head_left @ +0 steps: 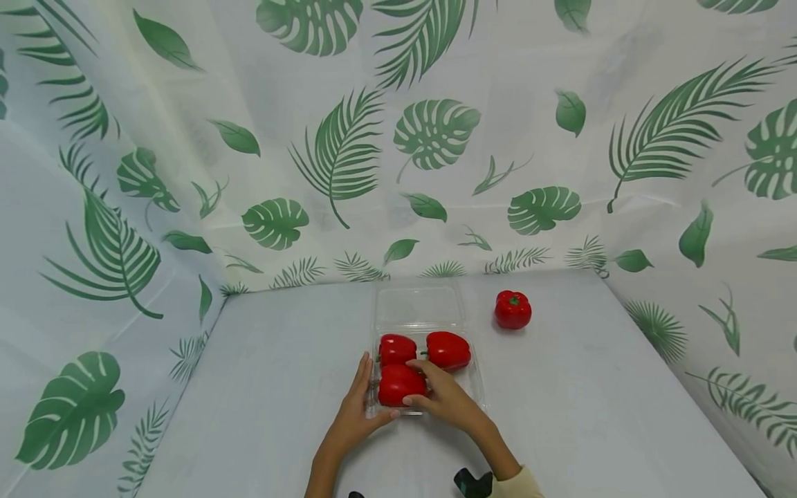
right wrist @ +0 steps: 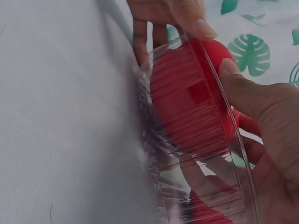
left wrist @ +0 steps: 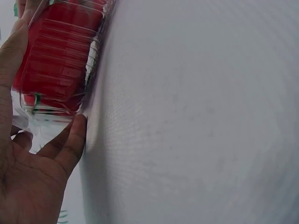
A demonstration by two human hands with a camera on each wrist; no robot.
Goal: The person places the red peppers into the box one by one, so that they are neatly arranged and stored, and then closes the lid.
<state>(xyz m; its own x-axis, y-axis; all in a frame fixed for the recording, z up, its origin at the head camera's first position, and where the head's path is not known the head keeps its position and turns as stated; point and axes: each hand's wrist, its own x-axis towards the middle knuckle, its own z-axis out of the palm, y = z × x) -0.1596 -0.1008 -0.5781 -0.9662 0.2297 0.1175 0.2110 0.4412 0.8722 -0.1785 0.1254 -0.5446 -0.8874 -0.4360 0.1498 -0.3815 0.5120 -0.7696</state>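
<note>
A clear plastic clamshell container lies with its lid folded back. My right hand grips a red bell pepper in the container's near left corner, thumb on the near side and fingers over the far side. In the right wrist view, this pepper rises a little above the rim. My left hand rests against the same corner, fingers extended along the left wall and thumb at the front edge. Behind sit two more bell peppers, one at left and one at right, both on their sides.
Another red bell pepper stands upright on the white table, right of the lid. A leaf-printed sheet hangs behind the table and at both sides. A dark strap shows near the right sleeve.
</note>
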